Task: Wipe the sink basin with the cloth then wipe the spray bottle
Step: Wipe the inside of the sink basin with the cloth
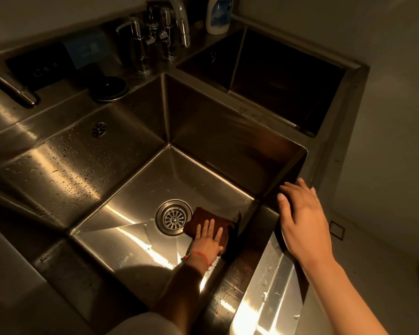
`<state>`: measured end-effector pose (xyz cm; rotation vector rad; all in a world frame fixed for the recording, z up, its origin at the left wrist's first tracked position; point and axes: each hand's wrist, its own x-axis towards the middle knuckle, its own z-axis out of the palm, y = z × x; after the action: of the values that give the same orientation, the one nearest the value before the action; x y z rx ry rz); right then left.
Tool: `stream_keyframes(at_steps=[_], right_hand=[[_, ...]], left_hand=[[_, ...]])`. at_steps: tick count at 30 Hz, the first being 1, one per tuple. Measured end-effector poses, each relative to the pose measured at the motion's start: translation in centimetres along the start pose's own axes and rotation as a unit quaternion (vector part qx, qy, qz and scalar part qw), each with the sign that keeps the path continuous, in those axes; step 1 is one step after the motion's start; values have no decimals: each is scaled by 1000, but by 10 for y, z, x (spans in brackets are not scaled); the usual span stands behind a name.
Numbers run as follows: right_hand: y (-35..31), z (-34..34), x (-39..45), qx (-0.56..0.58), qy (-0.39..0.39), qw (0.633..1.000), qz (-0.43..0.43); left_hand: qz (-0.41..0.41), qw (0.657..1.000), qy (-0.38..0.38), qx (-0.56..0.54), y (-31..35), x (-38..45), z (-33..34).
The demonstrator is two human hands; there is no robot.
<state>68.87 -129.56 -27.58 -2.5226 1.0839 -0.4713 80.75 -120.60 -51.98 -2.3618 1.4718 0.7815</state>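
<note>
A soft brown cloth [211, 224] is being pressed flat by the left hand [208, 238], fingers spread, beside the round slotted drain [173, 217] in the square steel sink basin [136, 213], lower centre. The basin's right rim is being rested on by the right hand [300, 213], fingers straight.

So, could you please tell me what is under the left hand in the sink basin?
The left hand presses flat on a brown cloth beside the drain. The basin floor beneath the cloth is covered.

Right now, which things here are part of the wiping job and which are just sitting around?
In the job: cloth, basin, left hand pressing the cloth, right hand on the rim.
Just sitting: drain, faucet, white bottle, strainer lid.
</note>
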Motion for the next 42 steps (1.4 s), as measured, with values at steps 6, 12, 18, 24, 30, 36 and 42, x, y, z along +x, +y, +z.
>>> stream_keyframes(at_steps=[6,12,18,24,30,36,42], right_hand=[[-1,0,-4,-18,0,1000,-9],[-6,-2,-7,-32,-12,999,-15],[-19,2,-25,-25,-25,999,-26],[-24,1,-32,-12,-41,999,-20],[-26,1,-32,-10,-44,999,-8],[-26,2,-30,-14,-50,999,-11],[-24,2,-29,-16,-49,999,-17]], left_hand=[[7,1000,-15,4,-1,-4,3],[-8,1000,-22,-13,-3,-16,6],[-19,999,-31,-38,-4,-35,11],[-34,996,-51,-58,-7,-56,9],[-53,992,-55,-102,-4,-65,1],[-82,988,-20,-126,4,-66,12],[-97,986,-23,-133,18,-60,16]])
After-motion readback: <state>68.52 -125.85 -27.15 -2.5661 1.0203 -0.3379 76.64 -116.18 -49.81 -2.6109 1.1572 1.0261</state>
